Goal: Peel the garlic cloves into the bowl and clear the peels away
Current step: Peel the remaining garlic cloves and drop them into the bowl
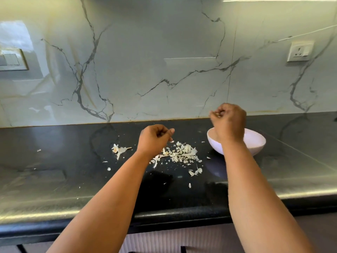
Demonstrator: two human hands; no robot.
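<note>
While both forearms reach out over the dark surface [54, 161], the right hand [228, 123] is raised above the white bowl [255, 143], its fingers curled in and pinching a small pale piece at the fingertips, probably a garlic clove [218, 115]; it is too small to say whether it is peeled. That hand hides part of the bowl's near rim, and what lies inside the bowl cannot be seen.

To the left of the right hand and lower, the left hand [155, 138] hovers with its fingers curled toward the thumb. Whether it pinches a bit of skin cannot be told from this view.

Just below and to the right of the left hand, between the two hands, lies a heap of garlic peels [182, 152] on the surface, with the bowl just beyond the heap on the right-hand side. To the left of the left hand rests a garlic stem with papery skin [118, 149], apart from the heap. Loose flakes [196, 172] are scattered nearer the person, below the right hand's wrist.

Behind both hands rises a marble-veined backsplash [145, 61], with a wall socket [300, 51] up and to the right of the right hand and a switch plate [11, 60] far left of the left hand.
</note>
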